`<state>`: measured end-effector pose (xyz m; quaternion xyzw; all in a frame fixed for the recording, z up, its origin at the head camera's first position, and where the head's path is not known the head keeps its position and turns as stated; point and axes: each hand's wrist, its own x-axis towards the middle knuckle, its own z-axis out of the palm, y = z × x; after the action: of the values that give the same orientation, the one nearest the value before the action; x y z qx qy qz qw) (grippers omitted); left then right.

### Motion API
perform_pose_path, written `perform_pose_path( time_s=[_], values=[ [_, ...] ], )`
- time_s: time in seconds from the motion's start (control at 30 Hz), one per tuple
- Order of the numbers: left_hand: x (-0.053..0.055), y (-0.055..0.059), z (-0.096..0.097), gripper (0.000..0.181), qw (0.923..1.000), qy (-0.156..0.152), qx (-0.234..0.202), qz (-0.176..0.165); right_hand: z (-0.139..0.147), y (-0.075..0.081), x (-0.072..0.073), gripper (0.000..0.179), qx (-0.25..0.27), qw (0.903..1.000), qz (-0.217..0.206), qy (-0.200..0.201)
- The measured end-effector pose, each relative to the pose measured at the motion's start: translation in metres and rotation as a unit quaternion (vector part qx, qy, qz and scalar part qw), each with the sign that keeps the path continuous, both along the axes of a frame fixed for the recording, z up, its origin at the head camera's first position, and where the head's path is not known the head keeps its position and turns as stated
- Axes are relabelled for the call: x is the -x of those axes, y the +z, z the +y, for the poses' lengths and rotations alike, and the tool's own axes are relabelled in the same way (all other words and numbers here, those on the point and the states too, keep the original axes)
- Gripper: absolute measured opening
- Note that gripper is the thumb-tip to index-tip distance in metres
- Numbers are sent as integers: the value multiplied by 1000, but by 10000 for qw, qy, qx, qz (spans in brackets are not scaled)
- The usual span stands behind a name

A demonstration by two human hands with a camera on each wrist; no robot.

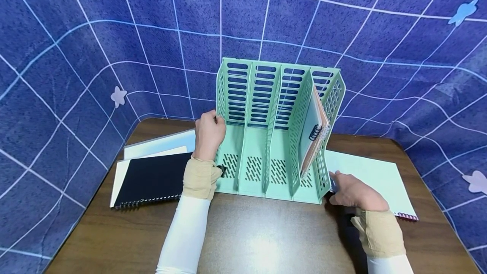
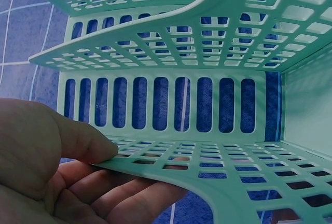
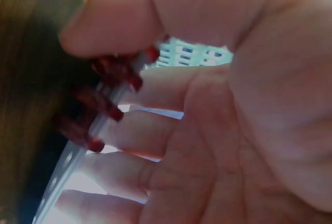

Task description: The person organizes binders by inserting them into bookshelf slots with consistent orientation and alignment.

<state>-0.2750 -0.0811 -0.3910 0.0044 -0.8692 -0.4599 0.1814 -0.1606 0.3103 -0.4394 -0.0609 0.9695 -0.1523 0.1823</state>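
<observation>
From the head, the mint-green file rack [image 1: 254, 143] stands between the two hands, its four compartments facing the person. The left hand [image 1: 210, 132] grips the edge of the rack's side wall nearest to it. To the outer side of that hand lie a black spiral notebook [image 1: 156, 176], a white sheet or pad [image 1: 119, 185] partly under it, and a blue item [image 1: 161, 143] behind them. The right hand [image 1: 357, 191] is low, just beside the rack's opposite wall, over the near edge of a pale green notebook [image 1: 373, 172] that reaches out behind it and to its outer side. Two spiral notebooks [image 1: 315, 126] lean in the compartment nearest the right hand. The brown table [image 1: 262, 236] shows between the forearms, and a blue gridded cloth [image 1: 190, 7] hangs beyond both hands.

From the left wrist, the thumb lies on the inner face of the perforated wall and the fingers behind it, pinching the edge; the slotted back spreads beyond the fingertips.

From the right wrist, a red coil [image 3: 96, 110] runs just beneath the thumb, with the other fingers stretched along white pages. The view is blurred, so I cannot tell whether this hand pinches the notebook or only touches it.
</observation>
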Motion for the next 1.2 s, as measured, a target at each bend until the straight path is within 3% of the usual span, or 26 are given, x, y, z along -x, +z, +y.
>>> perform_pose_path(
  time_s=[0.17, 0.3, 0.77, 1.2],
  values=[
    [-1, 1, 0, 38, 10000, -8, -16, -14, 1, 4, 0, 49, 152, 9998, 103, 103],
    [-1, 0, -1, 37, 10000, -27, -42, -62, 3, 6, -1, 56, 37, 9992, 317, 223],
    [-1, 0, -1, 36, 10000, -54, -32, 12, 15, 9, -3, 53, 80, 9968, 790, 58],
    [-1, 1, 0, 37, 10000, -18, -1, -58, 39, 19, -7, 33, 282, 9878, 1524, -167]
  ],
)
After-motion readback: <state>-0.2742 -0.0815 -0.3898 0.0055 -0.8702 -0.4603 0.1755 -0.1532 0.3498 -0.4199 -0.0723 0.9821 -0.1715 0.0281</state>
